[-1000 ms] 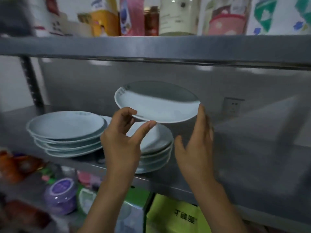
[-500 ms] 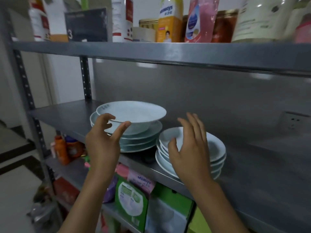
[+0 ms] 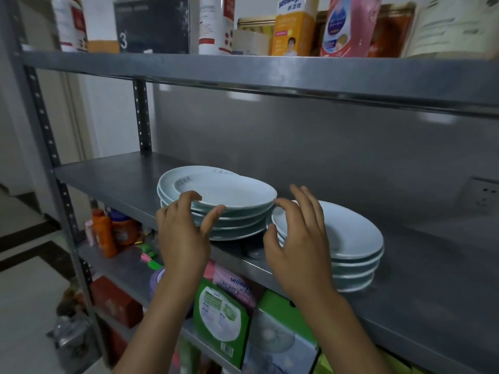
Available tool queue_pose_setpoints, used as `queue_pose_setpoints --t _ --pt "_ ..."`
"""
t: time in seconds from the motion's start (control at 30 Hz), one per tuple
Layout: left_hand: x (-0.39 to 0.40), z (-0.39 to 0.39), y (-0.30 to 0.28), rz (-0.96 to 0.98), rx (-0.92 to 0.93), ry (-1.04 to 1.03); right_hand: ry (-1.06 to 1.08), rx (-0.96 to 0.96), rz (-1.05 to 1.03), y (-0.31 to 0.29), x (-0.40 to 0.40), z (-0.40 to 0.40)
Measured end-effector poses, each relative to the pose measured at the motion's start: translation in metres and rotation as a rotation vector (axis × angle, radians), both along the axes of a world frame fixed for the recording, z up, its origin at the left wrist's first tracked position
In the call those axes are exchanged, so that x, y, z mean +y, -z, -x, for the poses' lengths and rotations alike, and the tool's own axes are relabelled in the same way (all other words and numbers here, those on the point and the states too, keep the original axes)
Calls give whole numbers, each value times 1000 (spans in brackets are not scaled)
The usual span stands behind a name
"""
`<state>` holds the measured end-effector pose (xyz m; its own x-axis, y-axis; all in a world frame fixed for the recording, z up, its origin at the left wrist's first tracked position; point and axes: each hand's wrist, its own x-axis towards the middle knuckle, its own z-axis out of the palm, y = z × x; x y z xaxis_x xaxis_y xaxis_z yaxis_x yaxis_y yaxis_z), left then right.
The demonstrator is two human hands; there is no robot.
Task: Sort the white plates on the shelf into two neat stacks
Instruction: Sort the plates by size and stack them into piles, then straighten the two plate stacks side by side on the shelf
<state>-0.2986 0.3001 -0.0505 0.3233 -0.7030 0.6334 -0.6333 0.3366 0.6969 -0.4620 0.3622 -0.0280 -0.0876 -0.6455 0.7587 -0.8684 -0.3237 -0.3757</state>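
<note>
Two stacks of white plates stand on the grey metal shelf (image 3: 108, 174). The left stack (image 3: 237, 225) carries a top plate (image 3: 229, 193) that lies shifted to the right of the plates under it. My left hand (image 3: 183, 238) pinches this plate's near rim, fingers over it and thumb below. The right stack (image 3: 356, 268) sits close beside the left one, partly behind my right hand (image 3: 299, 249). That hand holds nothing, its fingers spread, the index fingertip close to the top plate's right rim.
The upper shelf (image 3: 270, 68) hangs low above the plates and holds bottles, jars and boxes. The lower shelf carries green and pink packages (image 3: 224, 314) and orange bottles (image 3: 105, 233). A perforated post (image 3: 141, 117) stands at the back left. A wall socket (image 3: 483, 193) is at the right.
The plate that both hands held up has come down onto the left stack. My right hand has let go of it and now hovers between the stacks. The view has swung left.
</note>
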Motion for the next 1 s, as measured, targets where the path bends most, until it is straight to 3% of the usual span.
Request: queue_pose_setpoints --t 0.5,0.63,0.77,0.83,1.0 --pt "-11 -19 8 71 -55 99 19 -35 10 19 -6 -42" --pt "-10 -29 9 120 16 221 19 -46 96 33 -8 -53" --pt "-11 -40 22 229 128 333 -25 -84 56 52 -7 -65" --pt "-9 -44 33 263 190 323 -36 -217 -48 61 -6 -70" --pt "-2 -61 53 166 375 301 -151 -801 -384 76 -11 -79"
